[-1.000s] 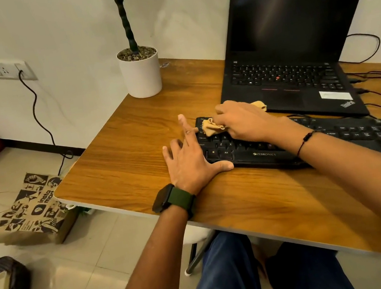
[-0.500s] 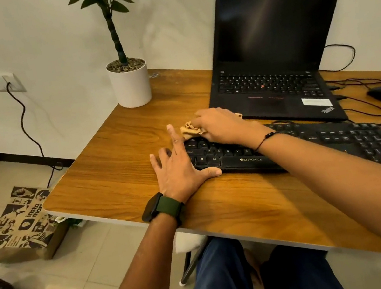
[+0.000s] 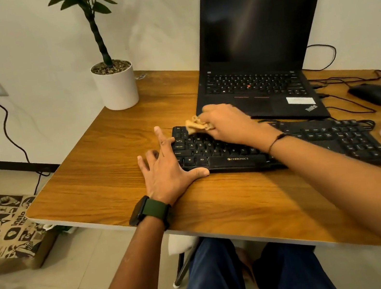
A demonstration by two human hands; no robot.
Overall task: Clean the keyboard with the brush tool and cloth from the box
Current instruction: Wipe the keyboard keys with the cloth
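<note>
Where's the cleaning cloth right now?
In the head view, the cloth is bunched in the right hand, on the keyboard's far left corner, just before the laptop.

Black keyboard [image 3: 286, 142], tan cloth [image 3: 194, 123], wood-grain brown table [image 3: 115, 157], white plant pot [image 3: 116, 88]

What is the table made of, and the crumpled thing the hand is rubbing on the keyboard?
The table looks like wood, or a wood-print laminate: brown grain lines, slight sheen, pale edge. The crumpled thing is a tan cloth, soft and matte, bunched in folds under the right hand on the black, plastic-looking keyboard.
</note>
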